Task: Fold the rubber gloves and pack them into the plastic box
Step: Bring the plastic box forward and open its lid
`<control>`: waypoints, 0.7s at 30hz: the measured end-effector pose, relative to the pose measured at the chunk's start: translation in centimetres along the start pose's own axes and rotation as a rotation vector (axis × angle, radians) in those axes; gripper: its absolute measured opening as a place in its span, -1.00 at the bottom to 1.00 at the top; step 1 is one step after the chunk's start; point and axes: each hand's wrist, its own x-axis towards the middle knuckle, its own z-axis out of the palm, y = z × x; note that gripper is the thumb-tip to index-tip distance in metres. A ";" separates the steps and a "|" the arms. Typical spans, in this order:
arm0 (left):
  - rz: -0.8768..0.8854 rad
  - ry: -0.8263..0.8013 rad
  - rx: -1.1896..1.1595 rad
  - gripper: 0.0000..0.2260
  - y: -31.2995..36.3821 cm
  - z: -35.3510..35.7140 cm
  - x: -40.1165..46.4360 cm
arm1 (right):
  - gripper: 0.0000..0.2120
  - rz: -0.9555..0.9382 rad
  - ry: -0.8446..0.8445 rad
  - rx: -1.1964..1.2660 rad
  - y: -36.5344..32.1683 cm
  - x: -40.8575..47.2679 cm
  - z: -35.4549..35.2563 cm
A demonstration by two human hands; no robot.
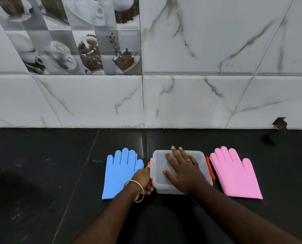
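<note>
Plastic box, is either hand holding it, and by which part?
The left hand grips the orange clip on the plastic box; the right hand rests flat on its lid.

Two gloves, one box, two hands

I see black glossy counter near; white marble-veined wall tiles far; coffee-print tiles upper left; chipped hole right.

Blue glove left of centre, pink glove to its right, clear box with orange-red clips between them, gold bangle, glossy black counter, white grey-veined wall tiles, grey coffee-cup-and-bean tiles upper left
</note>
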 end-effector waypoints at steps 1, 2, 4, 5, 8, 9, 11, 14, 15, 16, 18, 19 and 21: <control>-0.018 -0.027 -0.005 -0.53 0.0 -0.1 0.0 | -0.32 -0.003 0.000 0.003 0.0 0.0 0.1; -0.032 -0.047 -0.009 -0.59 0.1 -0.2 -0.1 | -0.32 -0.005 0.002 0.006 0.0 0.0 0.1; -0.049 -0.069 -0.048 -0.67 0.3 -0.3 -0.4 | -0.32 -0.007 0.008 0.003 0.1 0.0 0.1; -0.064 -0.075 -0.063 -0.70 0.5 -0.3 -0.7 | -0.32 -0.006 0.009 -0.002 0.1 0.0 0.1; -0.121 -0.071 0.012 -0.71 1.5 -0.7 -1.6 | -0.31 0.000 0.003 -0.009 0.1 0.0 0.2; -0.129 -0.054 0.083 -0.69 2.0 -0.8 -2.1 | -0.31 0.001 0.000 -0.011 0.1 0.0 0.1; -0.037 0.062 0.375 -0.66 3.4 -1.2 -3.1 | -0.31 0.000 -0.006 -0.013 0.1 0.0 0.0; 0.293 0.327 0.784 -0.63 5.3 -1.1 -4.4 | -0.32 0.000 0.000 -0.003 -0.1 0.0 -0.1; 0.399 0.353 0.785 -0.62 5.8 -0.7 -4.9 | -0.32 0.000 -0.001 0.001 0.0 -0.1 -0.1; 0.488 0.336 0.760 -0.57 6.2 -0.1 -5.2 | -0.32 -0.001 -0.005 0.006 0.1 0.0 -0.1; 0.601 0.233 0.758 -0.28 6.1 1.7 -5.5 | -0.31 -0.020 -0.042 0.021 0.2 0.2 -0.5; 0.661 0.205 0.823 -0.07 5.8 2.7 -5.6 | -0.30 -0.034 -0.066 0.033 0.3 0.3 -0.8; 0.786 0.193 0.956 0.19 5.1 4.3 -4.9 | -0.30 -0.047 -0.051 0.068 0.5 0.5 -1.4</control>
